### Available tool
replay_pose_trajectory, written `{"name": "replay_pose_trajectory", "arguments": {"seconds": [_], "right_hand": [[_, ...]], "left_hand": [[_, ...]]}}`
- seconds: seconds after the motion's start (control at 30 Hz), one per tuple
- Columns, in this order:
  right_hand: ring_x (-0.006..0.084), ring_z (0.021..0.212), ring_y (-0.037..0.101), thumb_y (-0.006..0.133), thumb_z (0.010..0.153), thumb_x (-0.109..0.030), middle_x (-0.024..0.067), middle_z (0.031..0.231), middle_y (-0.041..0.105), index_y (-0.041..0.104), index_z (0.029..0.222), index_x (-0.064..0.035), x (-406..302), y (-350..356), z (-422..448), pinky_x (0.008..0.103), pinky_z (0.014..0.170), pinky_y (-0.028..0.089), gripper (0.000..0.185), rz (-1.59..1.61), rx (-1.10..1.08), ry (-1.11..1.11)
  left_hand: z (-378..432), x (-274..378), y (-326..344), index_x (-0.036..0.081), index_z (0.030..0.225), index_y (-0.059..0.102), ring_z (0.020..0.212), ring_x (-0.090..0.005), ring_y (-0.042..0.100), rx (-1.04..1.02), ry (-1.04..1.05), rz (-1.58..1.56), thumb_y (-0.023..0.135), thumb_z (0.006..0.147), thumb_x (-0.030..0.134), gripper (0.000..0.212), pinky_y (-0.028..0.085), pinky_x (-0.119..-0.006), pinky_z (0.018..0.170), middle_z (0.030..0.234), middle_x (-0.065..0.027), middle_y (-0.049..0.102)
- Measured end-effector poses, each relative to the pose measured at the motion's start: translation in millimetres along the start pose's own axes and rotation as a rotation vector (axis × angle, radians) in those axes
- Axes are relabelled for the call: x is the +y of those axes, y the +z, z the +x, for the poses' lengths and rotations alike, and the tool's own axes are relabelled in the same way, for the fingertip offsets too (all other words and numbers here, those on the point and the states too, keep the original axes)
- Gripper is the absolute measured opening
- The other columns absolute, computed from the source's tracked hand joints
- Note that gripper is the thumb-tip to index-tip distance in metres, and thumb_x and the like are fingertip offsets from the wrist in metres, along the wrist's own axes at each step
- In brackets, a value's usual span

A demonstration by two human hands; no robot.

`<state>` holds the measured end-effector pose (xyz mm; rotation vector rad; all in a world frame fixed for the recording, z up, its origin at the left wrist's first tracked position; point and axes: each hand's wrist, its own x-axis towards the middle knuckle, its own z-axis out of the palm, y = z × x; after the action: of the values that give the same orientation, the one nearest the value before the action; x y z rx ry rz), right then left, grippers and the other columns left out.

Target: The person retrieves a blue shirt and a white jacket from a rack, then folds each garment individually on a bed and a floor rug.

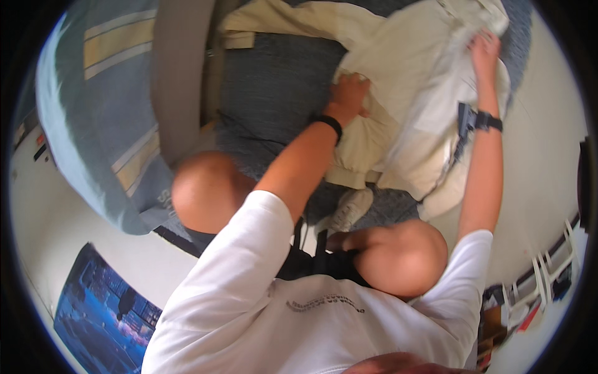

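Observation:
A cream jacket (402, 70) lies spread and rumpled in front of me, one sleeve (299, 18) reaching out to the upper left. Its ribbed hem (345, 177) is nearest my knees, and a whiter layer of cloth shows along the right part. My left hand (350, 96) has its fingers curled into the cloth at the left side, where folds gather. Farther up and to the right, my right hand (486, 46) pinches the whitish cloth near the top right edge. Both fingertips are partly hidden in fabric.
Under the jacket is a dark grey rug (280, 84). A bed with striped bedding (121, 84) stands on the left. A white shoe (352, 208) touches the hem area between my knees. A blue printed panel (112, 313) is lower left; white racks (537, 280) stand lower right.

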<state>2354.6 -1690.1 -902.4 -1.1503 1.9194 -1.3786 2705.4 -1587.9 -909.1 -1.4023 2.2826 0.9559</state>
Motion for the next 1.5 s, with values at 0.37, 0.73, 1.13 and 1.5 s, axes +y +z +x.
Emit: {"name": "replay_pose_trajectory", "arguments": {"seconds": [0.37,0.73,1.13,1.5], "right_hand": [[0.0335,0.074,0.063,0.060,0.082,-0.011,0.0158,0.077,0.064,0.062,0.087,-0.0033,-56,-11,-180,0.0416,0.069,0.051,0.009,-0.673,-0.747,-0.038],[0.0278,0.072,0.067,0.065,0.079,-0.032,0.0116,0.073,0.069,0.070,0.071,-0.0100,-85,-14,-271,0.0412,0.070,0.049,0.024,-1.326,-0.973,0.052],[0.0355,0.083,0.059,0.061,0.090,-0.016,0.0142,0.090,0.061,0.056,0.091,-0.0019,-89,-6,-305,0.0435,0.071,0.046,0.015,-0.339,-0.419,0.065],[0.0335,0.088,0.058,0.067,0.077,-0.016,0.0135,0.093,0.054,0.053,0.097,-0.0057,-52,-25,-398,0.0441,0.071,0.046,0.027,-0.819,-0.570,0.066]], "left_hand": [[1,1,3,0.015,0.122,0.051,0.113,-0.0379,0.048,-0.010,0.044,-0.035,0.089,0.057,0.038,0.078,0.051,-0.051,0.083,0.117,-0.0109,0.048],[1,2,6,0.014,0.124,0.054,0.115,-0.0391,0.048,0.057,0.063,0.015,0.088,0.057,0.044,0.081,0.047,-0.054,0.089,0.122,-0.0124,0.050],[4,-5,12,0.012,0.121,0.056,0.121,-0.0390,0.045,0.037,0.041,0.042,0.092,0.050,0.046,0.087,0.049,-0.051,0.091,0.127,-0.0118,0.049],[9,-3,11,0.012,0.122,0.056,0.119,-0.0377,0.046,0.004,0.076,0.015,0.092,0.047,0.049,0.091,0.049,-0.049,0.090,0.124,-0.0116,0.050]]}}
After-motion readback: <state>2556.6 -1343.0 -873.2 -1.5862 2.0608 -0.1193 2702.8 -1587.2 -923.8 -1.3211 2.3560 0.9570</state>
